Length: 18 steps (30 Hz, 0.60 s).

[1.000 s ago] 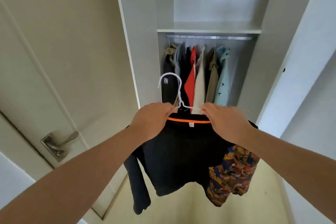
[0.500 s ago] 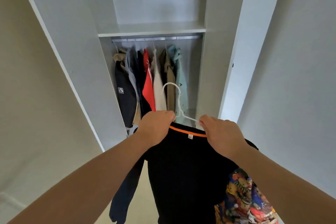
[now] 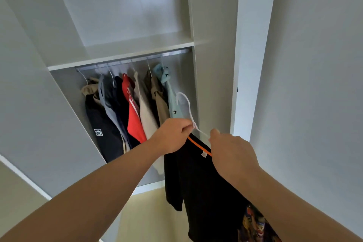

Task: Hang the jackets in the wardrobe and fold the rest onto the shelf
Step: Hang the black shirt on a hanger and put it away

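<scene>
While the black soft-fabric jacket with orange neck trim (image 3: 206, 182) rides on the thin white wire hanger (image 3: 186, 102), both hands hold it up in front of the open white laminate wardrobe (image 3: 212, 84). It is below the metal rail (image 3: 133, 60) and just right of the pale blue shirt (image 3: 170, 100) that ends the hung row.

The left hand (image 3: 172, 135) is curled round the hanger neck at the collar. The right hand (image 3: 233, 155) pinches the sloping hanger arm beside the trim. The hook is free and points up.

Handling, as judged:
- The jacket looks light and limp and offers no stiffness of its own.
- The hanger is smooth and slender, so fabric may slide off if it tilts.
- Best hold is the hanger neck, just under the hook.

Multicoloured printed cloth (image 3: 255, 224) hangs below the right forearm; whether it belongs to the jacket cannot be told. The flat white shelf (image 3: 137, 45) sits directly above the rail.
</scene>
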### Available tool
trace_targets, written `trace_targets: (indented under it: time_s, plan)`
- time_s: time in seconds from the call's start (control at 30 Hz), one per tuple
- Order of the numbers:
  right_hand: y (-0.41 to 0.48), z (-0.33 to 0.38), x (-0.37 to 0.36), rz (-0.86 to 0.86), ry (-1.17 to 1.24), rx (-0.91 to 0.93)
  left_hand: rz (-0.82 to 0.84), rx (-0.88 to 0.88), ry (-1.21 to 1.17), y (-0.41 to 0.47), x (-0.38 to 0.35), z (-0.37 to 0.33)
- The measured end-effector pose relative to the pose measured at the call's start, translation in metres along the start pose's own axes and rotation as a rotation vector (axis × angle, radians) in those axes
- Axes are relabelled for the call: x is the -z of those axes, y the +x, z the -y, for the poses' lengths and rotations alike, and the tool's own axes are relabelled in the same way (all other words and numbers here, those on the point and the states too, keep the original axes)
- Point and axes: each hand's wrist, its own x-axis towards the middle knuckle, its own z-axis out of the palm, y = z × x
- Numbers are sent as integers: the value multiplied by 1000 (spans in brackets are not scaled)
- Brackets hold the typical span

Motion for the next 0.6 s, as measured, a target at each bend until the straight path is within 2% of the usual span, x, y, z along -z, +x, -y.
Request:
trace_targets:
  time_s: [0.17,0.4,0.6]
  plan:
    - [63,1,-8,3,-14,-83,61,33,-204,70,-1,22]
    - [164,13,-21,-36,-81,-207,38,-60,-149,182,-2,78]
    - [254,34,-37,33,-123,-339,70,-92,-179,275,-2,137]
